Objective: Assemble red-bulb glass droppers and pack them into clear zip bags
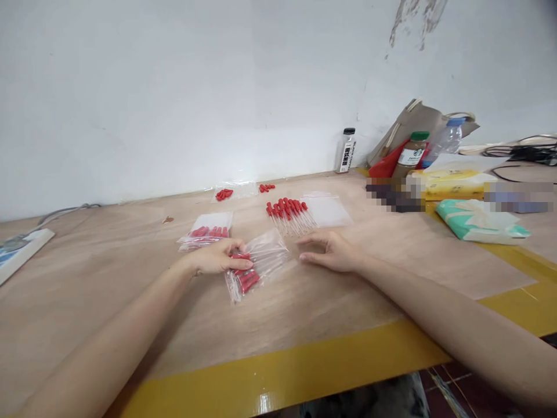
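Note:
My left hand grips a clear plastic bag by its left part, the thumb lying across red rubber bulbs inside it. Thin pale stems seem to run from the bulbs toward the bag's right end. My right hand hovers at or on the table just right of the bag, thumb and curved fingers apart, holding nothing. Behind the bag lies a bunch of droppers with red bulbs and thin clear stems. To the left, close behind my left hand, rests a filled plastic bag with red bulbs.
Near the wall lie a small bag of red bulbs and some loose red bulbs. A flat plastic bag is beside the droppers. Bottles, a tissue pack and a grey bag stand at right; a power strip at left.

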`<state>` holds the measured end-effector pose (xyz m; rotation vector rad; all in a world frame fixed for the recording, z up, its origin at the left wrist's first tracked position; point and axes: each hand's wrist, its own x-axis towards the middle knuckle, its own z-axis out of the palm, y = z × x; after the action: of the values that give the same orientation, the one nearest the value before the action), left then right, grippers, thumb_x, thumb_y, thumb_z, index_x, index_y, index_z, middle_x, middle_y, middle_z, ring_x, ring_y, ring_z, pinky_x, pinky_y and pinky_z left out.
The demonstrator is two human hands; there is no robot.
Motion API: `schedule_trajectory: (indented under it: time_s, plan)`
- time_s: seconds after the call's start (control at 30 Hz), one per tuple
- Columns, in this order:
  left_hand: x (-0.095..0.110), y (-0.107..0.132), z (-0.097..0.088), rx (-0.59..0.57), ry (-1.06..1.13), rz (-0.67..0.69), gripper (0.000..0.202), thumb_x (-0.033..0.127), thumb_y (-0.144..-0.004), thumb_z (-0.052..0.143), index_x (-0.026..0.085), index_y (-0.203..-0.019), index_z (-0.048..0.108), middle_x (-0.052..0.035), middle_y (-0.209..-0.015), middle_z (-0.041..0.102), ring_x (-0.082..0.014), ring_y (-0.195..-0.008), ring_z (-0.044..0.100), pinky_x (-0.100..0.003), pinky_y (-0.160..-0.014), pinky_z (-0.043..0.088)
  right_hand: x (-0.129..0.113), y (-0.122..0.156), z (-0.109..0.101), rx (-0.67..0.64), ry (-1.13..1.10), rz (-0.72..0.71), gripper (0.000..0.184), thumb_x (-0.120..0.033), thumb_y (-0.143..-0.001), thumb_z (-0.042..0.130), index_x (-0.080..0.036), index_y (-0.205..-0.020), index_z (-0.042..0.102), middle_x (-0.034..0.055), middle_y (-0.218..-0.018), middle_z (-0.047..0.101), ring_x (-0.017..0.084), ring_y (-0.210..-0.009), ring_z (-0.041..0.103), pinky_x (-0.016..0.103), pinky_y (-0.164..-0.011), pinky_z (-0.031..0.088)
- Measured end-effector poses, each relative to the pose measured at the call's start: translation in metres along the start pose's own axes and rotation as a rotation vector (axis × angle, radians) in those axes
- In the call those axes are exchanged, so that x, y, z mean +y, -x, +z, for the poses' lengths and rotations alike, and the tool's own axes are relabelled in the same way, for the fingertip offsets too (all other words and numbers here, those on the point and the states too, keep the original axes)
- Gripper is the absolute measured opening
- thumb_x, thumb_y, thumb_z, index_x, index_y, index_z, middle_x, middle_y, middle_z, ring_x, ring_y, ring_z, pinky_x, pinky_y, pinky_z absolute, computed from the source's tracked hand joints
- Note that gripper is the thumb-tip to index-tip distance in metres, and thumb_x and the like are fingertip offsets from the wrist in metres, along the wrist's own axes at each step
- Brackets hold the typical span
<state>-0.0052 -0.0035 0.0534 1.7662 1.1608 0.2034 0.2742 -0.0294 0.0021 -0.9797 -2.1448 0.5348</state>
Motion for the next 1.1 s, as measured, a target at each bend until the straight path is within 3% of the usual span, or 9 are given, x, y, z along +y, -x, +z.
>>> schedule_trajectory:
  time_s: [0.17, 0.27, 0.33, 0.47, 0.63, 0.77, 0.87, 0.93, 1.1]
  plan:
    - [-0.018, -0.011, -0.02, 0.512, 0.217, 0.0, 0.042, 0.038, -0.056, 0.073, 0.018, -0.083, 0.048, 0.0008, -0.068, 0.059, -0.013, -0.06, 0.058, -0.023, -0.055, 0.042, 0.024, -0.011, -0.011, 0.331, 0.278, 0.226, 0.016, -0.024, -0.075, 0.054, -0.017, -0.083, 0.066, 0.0061, -0.084, 0.064, 0.016, -0.08, 0.059, 0.029, -0.075, 0.046]
    - [-0.019, -0.027, -0.029, 0.71, 0.195, -0.014, 0.054, 0.036, -0.06, 0.07, 0.02, -0.104, 0.043, -0.0019, -0.077, 0.06, -0.0125, -0.055, 0.058, -0.024, -0.051, 0.043, 0.048, -0.025, -0.028, 0.377, 0.426, 0.469, 0.018, -0.019, -0.073, 0.052, -0.017, -0.085, 0.066, 0.0062, -0.09, 0.065, 0.018, -0.086, 0.058, 0.03, -0.079, 0.045]
    - [-0.017, -0.039, -0.033, 0.749, 0.042, -0.015, 0.052, 0.036, -0.066, 0.065, 0.021, -0.11, 0.042, -0.0039, -0.081, 0.06, -0.0111, -0.05, 0.056, -0.024, -0.048, 0.043, 0.065, -0.035, -0.041, 0.336, 0.508, 0.678, 0.022, -0.021, -0.072, 0.054, -0.019, -0.09, 0.065, 0.0064, -0.097, 0.064, 0.019, -0.092, 0.057, 0.031, -0.082, 0.044]
    - [-0.013, -0.058, -0.032, 0.811, -0.254, -0.013, 0.038, 0.036, -0.069, 0.06, 0.018, -0.101, 0.053, -0.0069, -0.083, 0.06, -0.0148, -0.055, 0.056, -0.028, -0.052, 0.044, 0.088, -0.049, -0.057, 0.338, 0.566, 0.863, 0.032, -0.028, -0.065, 0.062, -0.012, -0.092, 0.063, 0.0145, -0.095, 0.062, 0.028, -0.096, 0.056, 0.038, -0.08, 0.045]
    - [-0.014, -0.065, -0.025, 0.919, -0.492, 0.014, 0.016, 0.029, -0.063, 0.066, 0.017, -0.073, 0.063, -0.0118, -0.09, 0.055, -0.0307, -0.095, 0.05, -0.039, -0.078, 0.04, 0.094, -0.055, -0.064, 0.321, 0.563, 0.995, 0.057, -0.032, -0.053, 0.071, -0.007, -0.102, 0.056, 0.0196, -0.095, 0.06, 0.031, -0.091, 0.058, 0.039, -0.07, 0.048]
    - [-0.012, -0.057, -0.017, 0.997, -0.631, 0.084, 0.015, 0.028, -0.068, 0.064, 0.015, -0.075, 0.062, -0.0144, -0.107, 0.049, -0.0375, -0.113, 0.034, -0.049, -0.09, 0.028, 0.088, -0.053, -0.067, 0.369, 0.457, 1.087, 0.083, -0.03, -0.047, 0.076, -0.005, -0.119, 0.042, 0.0241, -0.108, 0.053, 0.031, -0.095, 0.056, 0.037, -0.071, 0.047]
    - [-0.009, -0.047, -0.002, 1.036, -0.706, 0.202, 0.018, 0.029, -0.075, 0.057, 0.016, -0.087, 0.061, -0.0137, -0.117, 0.043, -0.0354, -0.114, 0.031, -0.05, -0.092, 0.026, 0.085, -0.045, -0.069, 0.473, 0.441, 1.024, 0.091, -0.026, -0.049, 0.075, -0.004, -0.126, 0.034, 0.026, -0.118, 0.044, 0.03, -0.105, 0.05, 0.036, -0.08, 0.045]
    - [-0.007, -0.041, 0.013, 1.017, -0.744, 0.317, 0.016, 0.029, -0.078, 0.054, 0.018, -0.086, 0.062, -0.0125, -0.114, 0.046, -0.0312, -0.11, 0.036, -0.046, -0.091, 0.03, 0.084, -0.039, -0.071, 0.549, 0.479, 0.905, 0.079, -0.023, -0.056, 0.07, -0.004, -0.125, 0.037, 0.0239, -0.119, 0.044, 0.029, -0.111, 0.046, 0.035, -0.087, 0.041]
    - [-0.001, -0.03, 0.054, 0.748, -0.598, 0.504, 0.014, 0.028, -0.077, 0.054, 0.018, -0.078, 0.064, -0.0078, -0.097, 0.055, -0.0223, -0.093, 0.049, -0.039, -0.086, 0.038, 0.064, -0.027, -0.08, 0.562, 0.46, 0.662, 0.036, -0.013, -0.067, 0.052, -0.013, -0.102, 0.057, 0.0101, -0.098, 0.061, 0.021, -0.088, 0.058, 0.034, -0.085, 0.042]
